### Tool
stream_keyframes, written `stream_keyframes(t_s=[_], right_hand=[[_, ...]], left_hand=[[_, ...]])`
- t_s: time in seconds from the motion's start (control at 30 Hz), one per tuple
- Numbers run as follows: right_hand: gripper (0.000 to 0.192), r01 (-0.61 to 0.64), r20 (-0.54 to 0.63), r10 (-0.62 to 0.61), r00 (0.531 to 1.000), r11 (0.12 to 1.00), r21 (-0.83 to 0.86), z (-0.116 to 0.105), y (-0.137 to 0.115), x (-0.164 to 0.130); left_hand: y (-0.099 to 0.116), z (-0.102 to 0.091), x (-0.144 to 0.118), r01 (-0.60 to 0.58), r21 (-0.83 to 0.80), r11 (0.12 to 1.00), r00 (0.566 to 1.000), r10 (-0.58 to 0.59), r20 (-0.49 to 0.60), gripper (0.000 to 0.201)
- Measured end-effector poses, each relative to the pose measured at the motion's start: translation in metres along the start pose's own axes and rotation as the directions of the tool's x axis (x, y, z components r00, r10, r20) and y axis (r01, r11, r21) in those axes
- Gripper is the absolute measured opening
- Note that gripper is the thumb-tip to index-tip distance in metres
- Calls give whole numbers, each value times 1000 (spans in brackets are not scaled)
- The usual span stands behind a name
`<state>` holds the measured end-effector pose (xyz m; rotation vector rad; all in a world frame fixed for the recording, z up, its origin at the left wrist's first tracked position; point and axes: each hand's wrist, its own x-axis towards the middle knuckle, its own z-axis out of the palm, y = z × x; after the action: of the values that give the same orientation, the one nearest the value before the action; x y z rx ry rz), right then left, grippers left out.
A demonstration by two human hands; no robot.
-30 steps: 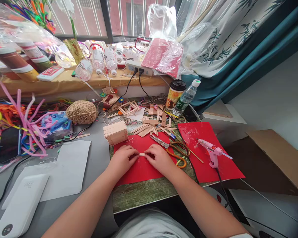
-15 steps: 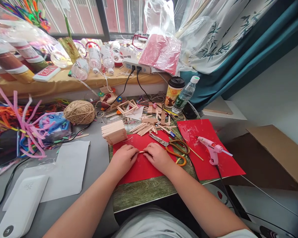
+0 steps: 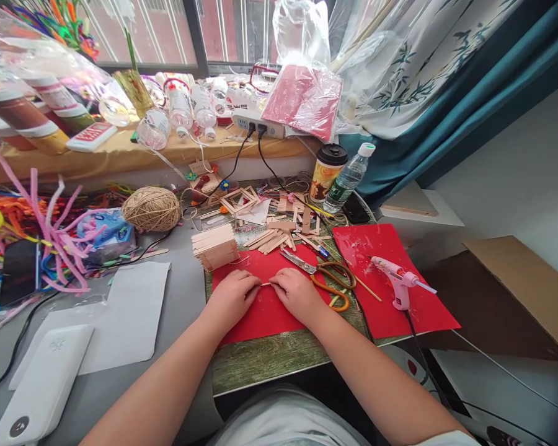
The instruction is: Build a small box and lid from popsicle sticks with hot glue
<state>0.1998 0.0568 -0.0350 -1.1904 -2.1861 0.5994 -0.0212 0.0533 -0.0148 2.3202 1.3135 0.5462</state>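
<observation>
Between my two hands runs a thin pale wooden stick (image 3: 266, 284), its ends hidden under the fingers. My left hand (image 3: 234, 296) pinches one end and my right hand (image 3: 295, 293) pinches the other, both low over a red sheet (image 3: 265, 319). Just beyond my left hand stands a small box made of craft sticks (image 3: 215, 247). Scissors with orange-brown handles (image 3: 323, 270) lie open beside my right hand. Loose craft sticks (image 3: 272, 238) are heaped farther back.
A pink glue gun (image 3: 395, 279) rests on a second red sheet (image 3: 418, 310) at the right. Behind it stand a water bottle (image 3: 349, 178) and a paper cup (image 3: 327, 173). Left are a twine ball (image 3: 151, 209), white paper (image 3: 134, 316) and a power bank (image 3: 46, 384).
The hands keep the same grip on the stick with hardly any motion. The whole view has shifted very slightly; nothing else has visibly moved.
</observation>
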Motion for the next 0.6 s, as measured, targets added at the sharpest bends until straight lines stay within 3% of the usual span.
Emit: stream_keyframes(t_s=[0.3, 0.6], right_hand=[[31, -62, -48, 67, 997, 993, 97, -4, 3, 0], [15, -25, -24, 27, 999, 997, 74, -2, -1, 2]], left_hand=[[-3, 4, 1, 45, 12, 999, 999, -45, 2, 18], [0, 4, 0, 25, 27, 999, 1000, -25, -1, 18]])
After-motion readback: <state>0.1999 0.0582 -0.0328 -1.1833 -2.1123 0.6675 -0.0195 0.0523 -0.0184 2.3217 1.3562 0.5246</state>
